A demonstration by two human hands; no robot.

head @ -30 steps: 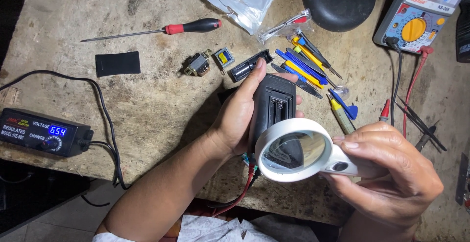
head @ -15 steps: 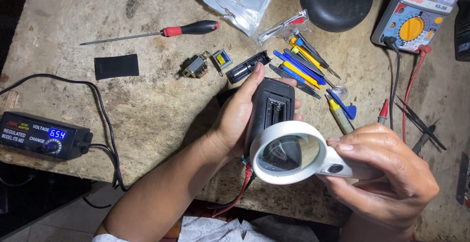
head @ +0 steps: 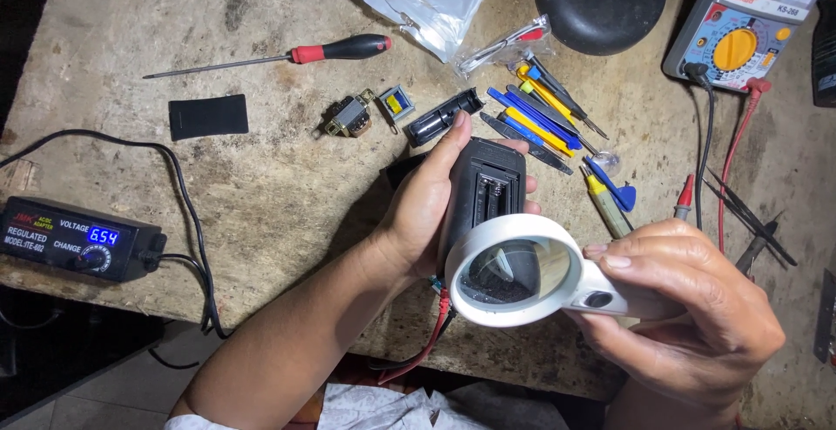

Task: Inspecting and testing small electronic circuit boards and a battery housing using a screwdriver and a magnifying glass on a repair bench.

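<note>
The black casing (head: 484, 191) sits upright in your left hand (head: 425, 212), lifted just above the near edge of the table (head: 261, 178). Its long axis runs away from you, tilted a little to the right, and its open slotted face is turned up toward your eyes. Your left hand is wrapped around its left side, thumb laid along the edge and fingertips (head: 529, 208) showing past the right side, so it is clamped rather than resting. Red and black wires (head: 433, 330) hang from its lower end.

Your right hand (head: 688, 312) is closed around the handle of a white magnifying glass (head: 514, 269), pinching it between thumb and curled fingers. The lens lies over the lower end of the casing, between it and your face, covering that part while the upper part stays bare. So the casing lies to the left of and just beyond your right hand, and your left hand is the one on it.

Beyond it on the table lie coloured pry tools (head: 544, 117), a red-handled screwdriver (head: 340, 50) and small transformers (head: 348, 117).
</note>
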